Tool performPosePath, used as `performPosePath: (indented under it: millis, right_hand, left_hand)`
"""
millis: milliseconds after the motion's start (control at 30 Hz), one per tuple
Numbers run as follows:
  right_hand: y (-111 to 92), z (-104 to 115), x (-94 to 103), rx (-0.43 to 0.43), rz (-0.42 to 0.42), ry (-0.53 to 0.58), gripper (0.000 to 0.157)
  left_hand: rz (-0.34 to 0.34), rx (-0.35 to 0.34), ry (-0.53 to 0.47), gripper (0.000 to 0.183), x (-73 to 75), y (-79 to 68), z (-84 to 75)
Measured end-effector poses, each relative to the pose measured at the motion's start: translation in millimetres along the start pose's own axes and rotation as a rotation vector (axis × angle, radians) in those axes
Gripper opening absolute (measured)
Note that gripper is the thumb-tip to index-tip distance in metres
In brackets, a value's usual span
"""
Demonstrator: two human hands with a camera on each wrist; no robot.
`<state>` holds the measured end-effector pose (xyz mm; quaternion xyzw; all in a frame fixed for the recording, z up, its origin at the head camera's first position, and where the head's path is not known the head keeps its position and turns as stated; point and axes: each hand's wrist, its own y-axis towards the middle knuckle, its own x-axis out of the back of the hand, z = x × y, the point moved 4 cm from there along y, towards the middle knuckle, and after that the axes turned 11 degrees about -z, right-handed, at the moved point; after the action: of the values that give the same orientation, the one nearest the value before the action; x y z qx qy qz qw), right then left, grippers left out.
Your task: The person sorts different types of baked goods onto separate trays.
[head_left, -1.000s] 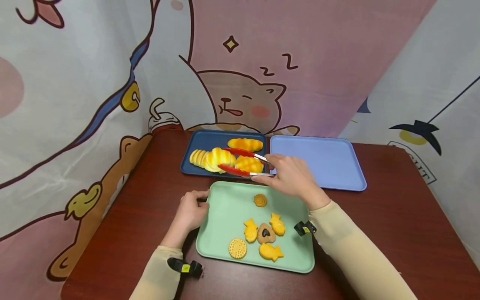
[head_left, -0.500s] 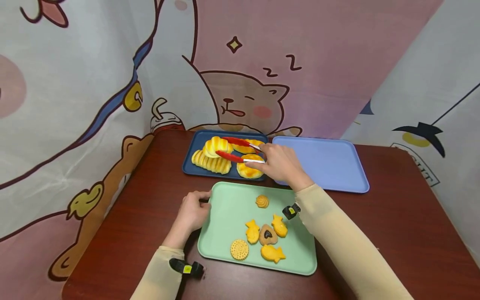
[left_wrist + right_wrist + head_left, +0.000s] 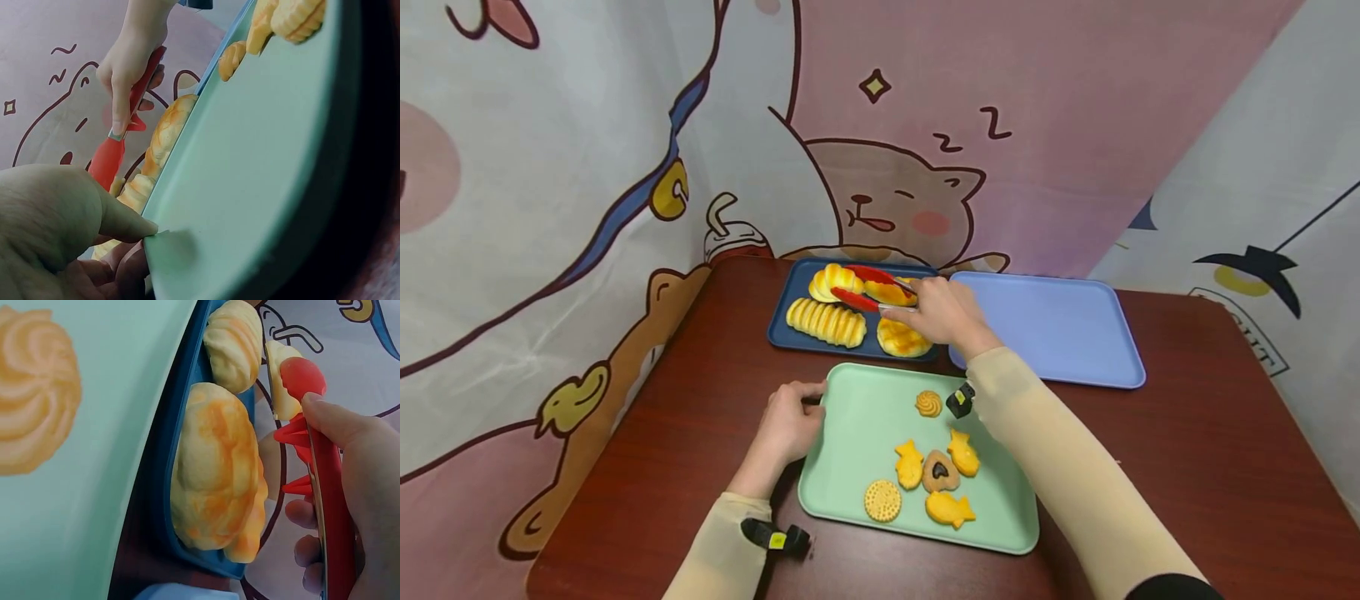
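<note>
My right hand (image 3: 943, 308) holds red-tipped tongs (image 3: 859, 301) over the navy tray (image 3: 792, 289). Between the tong tips, at the tray's back left, is a croissant-shaped bread (image 3: 826, 284). A ridged loaf (image 3: 826, 322) lies in front of it, a round bun (image 3: 901, 338) at the front right. Partly behind the tongs is a long golden bread (image 3: 886, 292). In the right wrist view the fingers wrap the tongs' red handle (image 3: 331, 512). My left hand (image 3: 786, 425) pinches the left rim of the green tray (image 3: 219, 162), thumb on top, fingers underneath.
Several biscuits lie on the green tray: a swirl cookie (image 3: 928, 404), fish-shaped ones such as this fish biscuit (image 3: 950, 508), a heart-centred cookie (image 3: 940, 472) and a round dotted biscuit (image 3: 882, 501). A light blue tray (image 3: 1060, 333) stands at the back right. A printed cloth (image 3: 1037, 192) hangs behind the table.
The right hand has moved the tongs back and left, carrying the croissant-shaped bread from above the ridged loaf to the tray's back left. The left hand keeps its hold on the green tray.
</note>
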<state>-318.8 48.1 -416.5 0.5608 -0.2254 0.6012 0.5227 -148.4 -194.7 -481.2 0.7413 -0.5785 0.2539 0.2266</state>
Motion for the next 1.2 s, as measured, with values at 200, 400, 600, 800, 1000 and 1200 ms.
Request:
performPosePath:
  millis: [200, 400, 600, 800, 1000, 1200]
  right_hand:
    - [9.0, 6.5, -6.1, -0.056, 0.036, -0.005, 0.072]
    - [17.2, 16.0, -15.5, -0.096, 0.077, -0.010, 0.074]
    - [21.5, 19.5, -19.9, -0.112, 0.088, -0.043, 0.071]
    - [22.4, 18.4, -19.2, -0.136, 0.118, -0.062, 0.069]
    - [20.5, 17.7, -14.8, -0.144, 0.128, -0.043, 0.072]
    - [13.3, 17.9, -0.4, -0.121, 0.084, -0.042, 0.073]
  left_hand:
    - [-0.001, 0.013, -0.007, 0.039, 0.8, -1.0, 0.4]
    - [-0.016, 0.011, -0.010, 0.039, 2.6, -2.0, 0.7]
    - [-0.016, 0.006, -0.014, 0.039, 1.4, -1.5, -1.0]
    - [-0.021, 0.002, -0.006, 0.041, 1.1, -0.8, -1.5]
    - [-0.020, -0.005, -0.001, 0.040, -0.4, -1.8, -1.5]
    - [-0.014, -0.002, -0.004, 0.040, -0.6, -3.5, -2.7]
